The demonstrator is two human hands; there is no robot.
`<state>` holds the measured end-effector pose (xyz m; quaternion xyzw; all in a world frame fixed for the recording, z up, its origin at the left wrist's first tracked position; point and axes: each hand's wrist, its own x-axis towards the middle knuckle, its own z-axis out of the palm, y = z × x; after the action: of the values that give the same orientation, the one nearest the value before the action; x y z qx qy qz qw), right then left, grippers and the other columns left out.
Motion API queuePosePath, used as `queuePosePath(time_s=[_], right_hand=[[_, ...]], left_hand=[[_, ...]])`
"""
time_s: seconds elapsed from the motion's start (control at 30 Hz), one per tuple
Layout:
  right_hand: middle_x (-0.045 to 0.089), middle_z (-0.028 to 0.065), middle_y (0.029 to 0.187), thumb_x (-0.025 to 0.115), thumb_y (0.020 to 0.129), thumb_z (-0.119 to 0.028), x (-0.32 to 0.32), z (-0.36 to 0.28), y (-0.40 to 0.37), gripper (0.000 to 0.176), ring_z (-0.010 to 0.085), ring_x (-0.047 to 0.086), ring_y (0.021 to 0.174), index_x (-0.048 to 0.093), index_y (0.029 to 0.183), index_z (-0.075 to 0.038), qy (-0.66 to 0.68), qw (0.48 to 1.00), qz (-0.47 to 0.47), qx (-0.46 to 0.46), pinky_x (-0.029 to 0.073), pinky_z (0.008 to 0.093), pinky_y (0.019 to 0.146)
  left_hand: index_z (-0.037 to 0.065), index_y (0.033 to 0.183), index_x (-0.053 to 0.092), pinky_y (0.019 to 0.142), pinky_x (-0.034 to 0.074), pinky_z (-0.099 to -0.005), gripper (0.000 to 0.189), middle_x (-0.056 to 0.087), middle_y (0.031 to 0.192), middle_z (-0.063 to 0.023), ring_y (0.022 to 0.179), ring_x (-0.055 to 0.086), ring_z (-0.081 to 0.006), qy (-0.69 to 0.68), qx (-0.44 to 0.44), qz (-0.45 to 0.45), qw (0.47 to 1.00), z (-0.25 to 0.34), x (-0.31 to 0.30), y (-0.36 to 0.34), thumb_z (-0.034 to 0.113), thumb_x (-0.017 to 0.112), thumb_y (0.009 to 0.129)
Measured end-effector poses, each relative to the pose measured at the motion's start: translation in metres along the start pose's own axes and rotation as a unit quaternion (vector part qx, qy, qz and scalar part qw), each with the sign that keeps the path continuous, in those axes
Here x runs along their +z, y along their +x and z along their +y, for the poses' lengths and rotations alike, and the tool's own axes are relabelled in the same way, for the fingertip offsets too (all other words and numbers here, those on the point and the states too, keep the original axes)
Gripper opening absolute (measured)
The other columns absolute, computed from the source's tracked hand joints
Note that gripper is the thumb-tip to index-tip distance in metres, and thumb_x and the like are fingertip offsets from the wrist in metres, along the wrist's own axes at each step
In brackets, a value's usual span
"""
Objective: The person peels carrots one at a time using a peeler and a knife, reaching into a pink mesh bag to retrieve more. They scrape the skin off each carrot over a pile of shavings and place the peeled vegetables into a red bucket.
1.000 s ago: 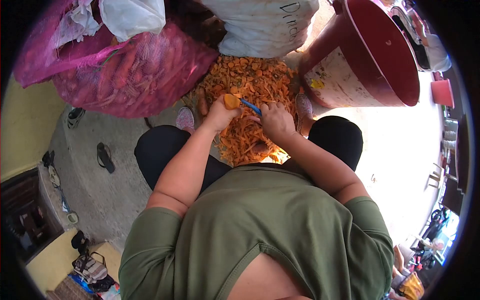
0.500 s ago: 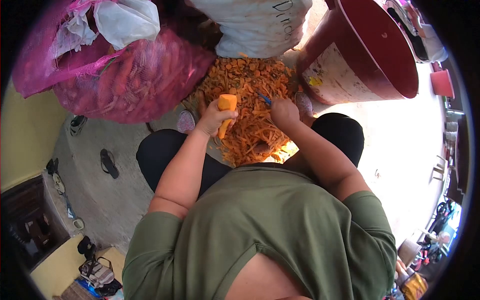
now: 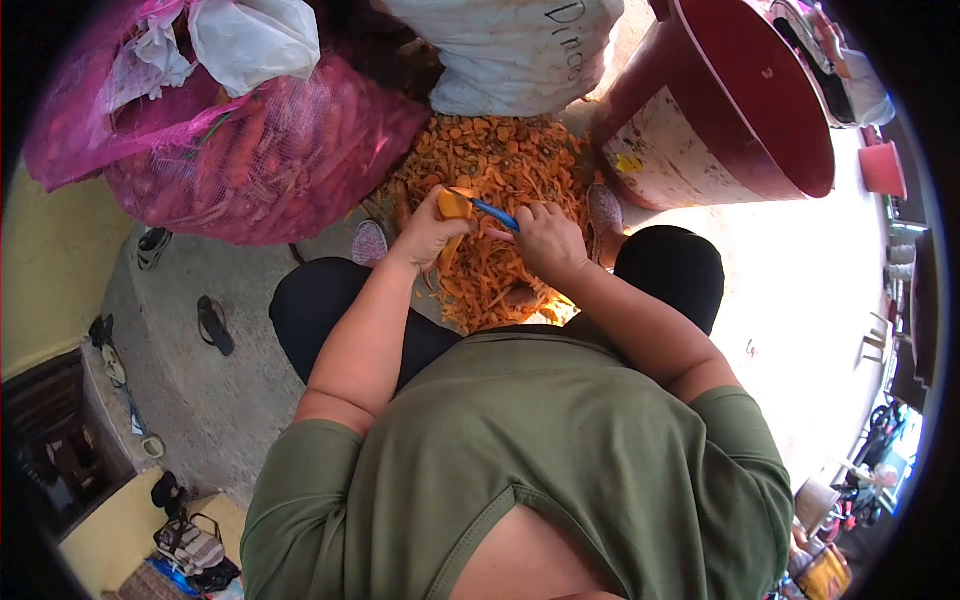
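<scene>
My left hand (image 3: 424, 236) is closed around a thick orange carrot (image 3: 455, 206), its blunt top end tilted up toward me. My right hand (image 3: 550, 240) grips a blue-handled peeler (image 3: 496, 213). The peeler's thin dark end lies across the top of the carrot; its exact blade shape is too small to make out. Under both hands, between my feet, spreads a heap of orange peelings (image 3: 500, 275) with round carrot slices mixed in at its far side.
A pink mesh sack of carrots (image 3: 270, 150) stands at the far left. Beyond the heap is a white sack (image 3: 520, 60) with handwriting. At the right stands a large red bucket (image 3: 660, 140), tilted in view. A dark flip-flop (image 3: 214, 325) lies on the concrete floor to the left.
My right hand has moved left toward the carrot, bringing the peeler from over the heap onto the carrot's top end. My left hand and the carrot stay almost where they were.
</scene>
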<state>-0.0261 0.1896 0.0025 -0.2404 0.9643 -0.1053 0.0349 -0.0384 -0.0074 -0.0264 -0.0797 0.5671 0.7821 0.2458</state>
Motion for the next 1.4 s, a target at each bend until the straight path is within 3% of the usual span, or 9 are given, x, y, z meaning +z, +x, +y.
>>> queuePosePath(time_s=[0.13,0.3,0.6,0.8,1.0,1.1,1.27,1.33,1.4], right_hand=[[0.055,0.0114,0.077,0.051,0.081,-0.026,0.006,0.006,0.001,0.022,0.0277,0.054,0.076,0.05,0.08,-0.004,-0.027,1.0,0.014,0.001,0.048,0.0344,0.059],[0.058,0.0134,0.08,0.057,0.075,-0.022,0.034,0.047,0.01,0.024,0.0277,0.057,0.077,0.053,0.087,-0.002,-0.032,0.981,-0.138,0.132,0.048,0.0365,0.064],[0.062,0.0135,0.087,0.054,0.073,-0.022,0.032,0.05,0.008,0.024,0.0275,0.06,0.081,0.061,0.089,-0.004,0.025,0.939,-0.301,0.166,0.048,0.0368,0.068],[0.062,0.0123,0.088,0.056,0.071,-0.016,0.029,0.051,0.007,0.025,0.0266,0.06,0.083,0.062,0.094,-0.006,0.02,0.927,-0.343,0.15,0.049,0.0362,0.067],[0.062,0.0119,0.087,0.057,0.071,-0.017,0.017,0.048,0.005,0.024,0.0258,0.06,0.083,0.062,0.091,-0.005,0.028,0.936,-0.322,0.139,0.049,0.0368,0.065],[0.061,0.013,0.084,0.06,0.071,-0.022,0.005,0.05,0.007,0.024,0.0263,0.06,0.081,0.061,0.087,-0.004,0.034,0.952,-0.254,0.167,0.049,0.0372,0.064],[0.059,0.0127,0.066,0.064,0.071,-0.028,-0.018,0.071,0.013,0.03,0.0246,0.059,0.061,0.056,0.077,0.001,0.186,0.965,-0.03,0.182,0.046,0.0359,0.053],[0.055,0.0095,0.061,0.064,0.073,-0.025,-0.052,0.063,0.015,0.028,0.019,0.054,0.055,0.054,0.075,0.001,0.342,0.911,-0.059,0.221,0.043,0.034,0.051],[0.046,0.0044,0.057,0.063,0.075,-0.02,-0.074,0.053,0.017,0.024,0.0114,0.044,0.051,0.052,0.073,0.001,0.457,0.852,-0.074,0.244,0.038,0.03,0.049]], left_hand=[[0.007,0.106,0.045,0.073,0.043,-0.0268,0.041,0.05,0.088,-0.0031,0.081,0.052,-0.0138,-0.053,0.006,-0.017,0.998,0.002,0.004,-0.003,-0.005,0.057,0.069],[0.007,0.111,0.042,0.068,0.047,-0.0305,0.045,0.05,0.086,-0.0061,0.077,0.053,-0.016,-0.143,-0.032,-0.034,0.989,0.006,0.0,-0.005,0.003,0.062,0.071],[0.005,0.106,0.046,0.06,0.049,-0.0326,0.047,0.052,0.082,-0.0082,0.072,0.055,-0.0169,-0.241,-0.091,-0.061,0.964,0.013,0.002,0.001,0.047,0.04,0.086],[0.003,0.103,0.046,0.057,0.049,-0.0334,0.039,0.053,0.083,-0.0109,0.072,0.056,-0.0205,-0.148,-0.163,0.016,0.975,0.023,0.023,0.017,0.039,0.041,0.087],[0.002,0.118,0.037,0.078,0.045,-0.0368,0.04,0.051,0.1,-0.0159,0.093,0.053,-0.0254,-0.174,0.166,-0.241,0.94,0.16,0.147,0.046,0.03,0.04,0.089],[0.003,0.108,0.046,0.07,0.047,-0.0311,0.033,0.055,0.096,-0.0133,0.085,0.057,-0.0188,-0.068,0.222,-0.35,0.907,0.204,0.179,0.025,0.027,0.048,0.086],[0.001,0.086,0.056,0.065,0.044,-0.0236,0.021,0.057,0.071,-0.0042,0.067,0.053,-0.0103,0.37,0.211,-0.117,0.897,0.16,0.131,0.012,0.022,0.055,0.082],[0.001,0.091,0.056,0.068,0.045,-0.0258,0.029,0.058,0.077,-0.0067,0.072,0.055,-0.0135,0.491,0.117,-0.089,0.858,0.121,0.098,0.012,0.022,0.064,0.074],[0.001,0.1,0.055,0.077,0.044,-0.0341,0.048,0.056,0.096,-0.016,0.091,0.055,-0.0266,0.608,0.175,-0.027,0.774,0.077,0.075,0.005,0.029,0.07,0.064]])
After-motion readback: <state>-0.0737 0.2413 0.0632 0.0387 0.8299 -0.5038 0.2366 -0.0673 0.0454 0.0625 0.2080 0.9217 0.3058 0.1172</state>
